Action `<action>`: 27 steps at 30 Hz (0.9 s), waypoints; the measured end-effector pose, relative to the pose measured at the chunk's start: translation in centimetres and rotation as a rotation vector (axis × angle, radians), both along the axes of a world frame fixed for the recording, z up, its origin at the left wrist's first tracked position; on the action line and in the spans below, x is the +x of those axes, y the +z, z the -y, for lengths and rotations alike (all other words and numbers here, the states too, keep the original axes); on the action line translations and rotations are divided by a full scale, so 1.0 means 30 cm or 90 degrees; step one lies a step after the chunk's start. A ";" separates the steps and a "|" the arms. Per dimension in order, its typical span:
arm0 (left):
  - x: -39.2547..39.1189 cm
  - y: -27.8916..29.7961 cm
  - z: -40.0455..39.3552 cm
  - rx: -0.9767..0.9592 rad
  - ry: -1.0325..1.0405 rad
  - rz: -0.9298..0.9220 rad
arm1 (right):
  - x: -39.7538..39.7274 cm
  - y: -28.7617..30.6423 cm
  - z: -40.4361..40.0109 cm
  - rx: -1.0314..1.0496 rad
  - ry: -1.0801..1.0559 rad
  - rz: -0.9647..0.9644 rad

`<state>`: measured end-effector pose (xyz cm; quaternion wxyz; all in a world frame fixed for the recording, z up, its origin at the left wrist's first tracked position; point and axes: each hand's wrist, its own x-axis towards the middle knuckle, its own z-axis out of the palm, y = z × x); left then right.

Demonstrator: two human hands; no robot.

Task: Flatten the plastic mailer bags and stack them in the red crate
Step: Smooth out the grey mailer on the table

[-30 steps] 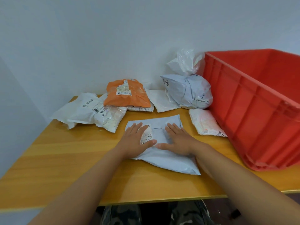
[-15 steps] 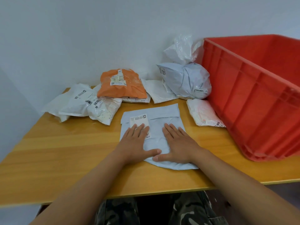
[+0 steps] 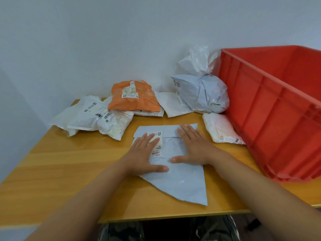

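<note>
Flat on the wooden table (image 3: 73,173): one pale grey mailer bag (image 3: 180,180), long axis running near to far, flap end away. Pressed under straight fingers of left hand (image 3: 141,156) and right hand (image 3: 195,147), nothing gripped. Beyond fingertips: one orange mailer (image 3: 132,98), one bulging grey mailer (image 3: 204,93), several white ones. Right of the fingers: one red crate (image 3: 271,110).

Only "2019" reads — sideways — on the grey bundled mailer's label (image 3: 177,83).

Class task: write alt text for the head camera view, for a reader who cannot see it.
Both hands, left hand and right hand, press flat on a pale blue mailer bag on a wooden table. Unflattened bags lie behind; a red crate stands right.
</note>
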<state>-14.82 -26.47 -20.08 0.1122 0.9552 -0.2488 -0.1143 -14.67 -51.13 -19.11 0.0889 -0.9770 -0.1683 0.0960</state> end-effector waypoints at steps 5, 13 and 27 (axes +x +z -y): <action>0.109 0.028 0.046 -0.051 0.031 0.005 | 0.080 -0.005 -0.013 -0.019 0.013 -0.040; 0.173 -0.040 0.072 0.045 0.047 0.009 | 0.103 -0.053 -0.020 -0.041 0.005 -0.052; 0.132 0.008 0.033 -0.035 0.025 0.031 | 0.062 0.000 -0.020 0.026 -0.018 -0.063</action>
